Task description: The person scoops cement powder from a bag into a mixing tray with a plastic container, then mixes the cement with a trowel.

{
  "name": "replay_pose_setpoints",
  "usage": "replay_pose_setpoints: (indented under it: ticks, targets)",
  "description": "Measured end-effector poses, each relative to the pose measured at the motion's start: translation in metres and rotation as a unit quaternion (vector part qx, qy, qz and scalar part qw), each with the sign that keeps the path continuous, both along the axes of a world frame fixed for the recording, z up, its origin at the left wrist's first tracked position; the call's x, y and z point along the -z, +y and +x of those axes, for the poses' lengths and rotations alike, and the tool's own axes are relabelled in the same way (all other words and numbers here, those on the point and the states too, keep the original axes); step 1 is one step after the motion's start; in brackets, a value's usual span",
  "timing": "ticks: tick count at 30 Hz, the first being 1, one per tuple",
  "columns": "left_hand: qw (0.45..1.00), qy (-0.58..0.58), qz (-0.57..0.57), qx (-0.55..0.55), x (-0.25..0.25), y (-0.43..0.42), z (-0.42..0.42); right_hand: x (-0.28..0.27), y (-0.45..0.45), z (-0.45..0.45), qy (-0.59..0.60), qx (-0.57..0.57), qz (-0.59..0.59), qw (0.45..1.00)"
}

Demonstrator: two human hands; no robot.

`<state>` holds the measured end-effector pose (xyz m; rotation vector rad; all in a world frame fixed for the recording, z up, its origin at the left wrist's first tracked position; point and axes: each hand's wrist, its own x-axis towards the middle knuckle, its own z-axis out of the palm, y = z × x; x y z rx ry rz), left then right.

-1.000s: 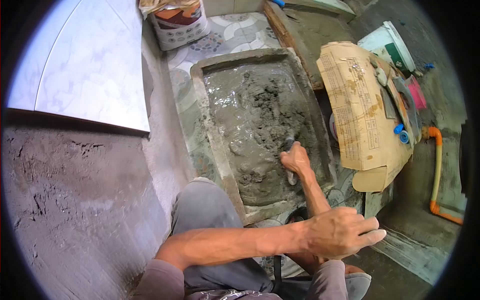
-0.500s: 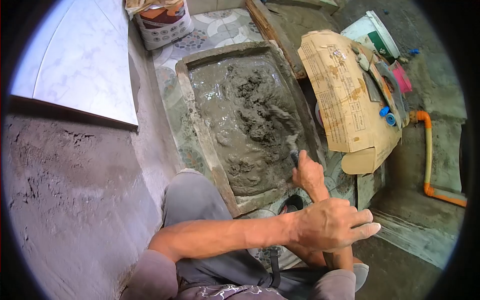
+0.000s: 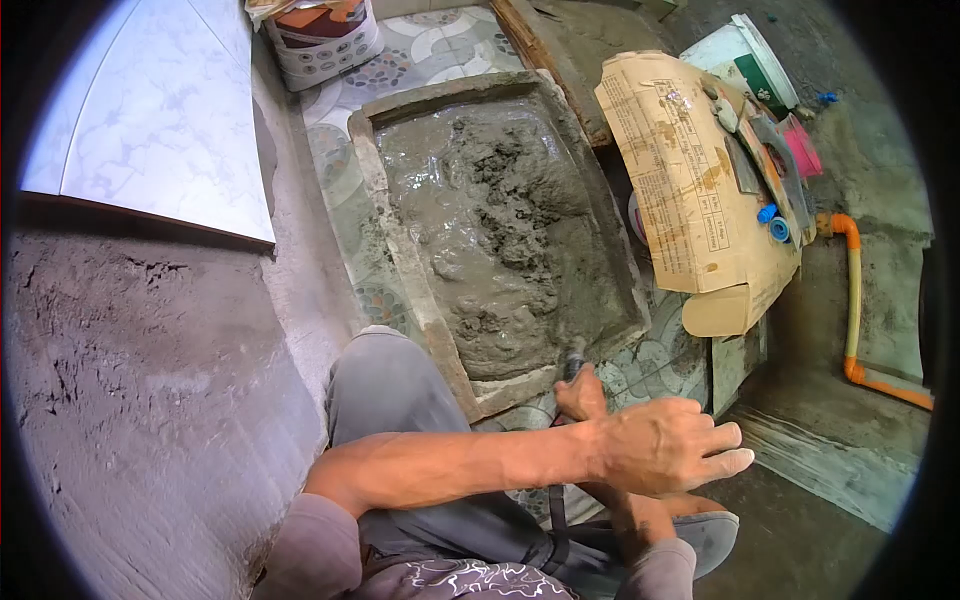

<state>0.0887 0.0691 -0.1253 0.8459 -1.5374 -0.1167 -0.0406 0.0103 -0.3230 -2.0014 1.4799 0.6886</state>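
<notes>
Mid-frame, grey mortar looks wet, its dark middle crumbly; the right hand clasps a handle. Whether the left hand's fingers grip anything, I cannot tell.

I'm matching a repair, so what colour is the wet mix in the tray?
The wet mix is grey; the head view shows it best.
</notes>
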Motion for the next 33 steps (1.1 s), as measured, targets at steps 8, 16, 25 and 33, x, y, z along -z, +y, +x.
replay_pose_setpoints:
  ticks: [8, 16, 25, 33]
  targets:
    - [1.000, -0.008, 0.002, 0.002, -0.004, 0.006, -0.005, 0.003, 0.055, 0.049, -0.184, 0.182, 0.126, 0.958]
    - [1.000, 0.018, -0.008, -0.017, 0.001, 0.002, -0.010, -0.004, 0.049, 0.115, -0.363, 0.280, 0.225, 0.860]
    - [0.995, 0.084, -0.001, -0.047, 0.000, -0.004, 0.012, -0.013, -0.008, 0.211, -0.330, 0.132, 0.175, 0.918]
    - [0.990, 0.122, 0.017, -0.061, -0.007, -0.009, 0.029, -0.028, -0.023, 0.273, -0.136, -0.266, -0.143, 0.944]
